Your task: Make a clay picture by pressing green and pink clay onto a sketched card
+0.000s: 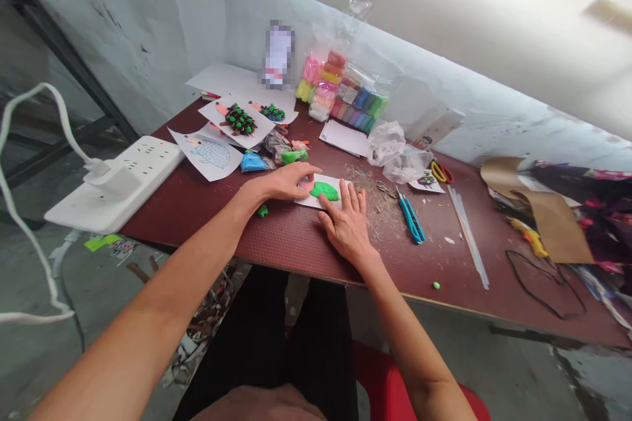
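Observation:
A small white card (307,201) lies on the dark red table near its front edge. Bright green clay (324,191) is spread flat on it, with a pinkish patch at its left end. My left hand (291,181) rests at the card's left end, fingers bent over the pinkish patch; whether they pinch anything is hidden. My right hand (347,223) lies over the card's right side, fingers spread, with fingertips touching the green clay's right edge and the card. A small green clay lump (263,210) sits on the table below my left wrist.
Behind are hedgehog pictures (211,152), clay packs (353,99), a blurred phone-like object (278,56) and plastic bags (397,151). A white power strip (118,191) is at left. Rightward lie a teal tool (411,218), scissors (442,172), clear sticks (468,237) and a yellow glue gun (529,237).

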Tool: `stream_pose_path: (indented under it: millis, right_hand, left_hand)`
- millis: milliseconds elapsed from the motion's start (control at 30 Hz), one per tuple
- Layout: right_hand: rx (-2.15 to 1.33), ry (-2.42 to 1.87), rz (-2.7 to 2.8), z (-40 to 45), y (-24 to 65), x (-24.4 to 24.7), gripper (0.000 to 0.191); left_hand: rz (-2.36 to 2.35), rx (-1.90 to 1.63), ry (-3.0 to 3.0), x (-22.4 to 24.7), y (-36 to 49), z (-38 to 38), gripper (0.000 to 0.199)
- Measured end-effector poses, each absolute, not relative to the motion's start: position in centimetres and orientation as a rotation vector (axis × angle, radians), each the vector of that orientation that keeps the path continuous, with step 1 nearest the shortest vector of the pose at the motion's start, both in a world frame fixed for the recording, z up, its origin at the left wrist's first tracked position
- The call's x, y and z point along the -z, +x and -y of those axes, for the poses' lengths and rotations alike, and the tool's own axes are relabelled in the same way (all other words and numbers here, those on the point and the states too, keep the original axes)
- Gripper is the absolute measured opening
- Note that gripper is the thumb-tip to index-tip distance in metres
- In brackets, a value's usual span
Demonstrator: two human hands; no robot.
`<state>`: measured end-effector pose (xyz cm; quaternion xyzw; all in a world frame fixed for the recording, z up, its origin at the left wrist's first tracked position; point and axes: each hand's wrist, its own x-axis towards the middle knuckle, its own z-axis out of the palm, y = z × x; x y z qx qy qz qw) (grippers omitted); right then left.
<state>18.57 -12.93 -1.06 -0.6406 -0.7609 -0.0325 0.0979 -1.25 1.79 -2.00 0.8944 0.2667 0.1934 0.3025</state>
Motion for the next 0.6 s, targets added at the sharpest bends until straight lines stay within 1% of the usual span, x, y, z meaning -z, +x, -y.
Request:
stream_pose_path:
  millis: [100,300,600]
  right_hand:
    - [0.080,-1.896,2.248,12.9,18.5,1.1,0.042]
    - [0.139,-1.965,2.095,13.3,20.3,1.4,0.045]
    - [0.134,-1.995,2.138,13.7,20.6,1.5,0.044]
  left_hand:
    - [-0.699,-0.526,2.371,2.1,-1.2,-1.8,0.071]
    - [-0.694,-0.522,2.362,2.2,-1.1,-2.0,0.074]
    - [-0.675,-0.553,2.371,2.2,-1.3,-2.0,0.072]
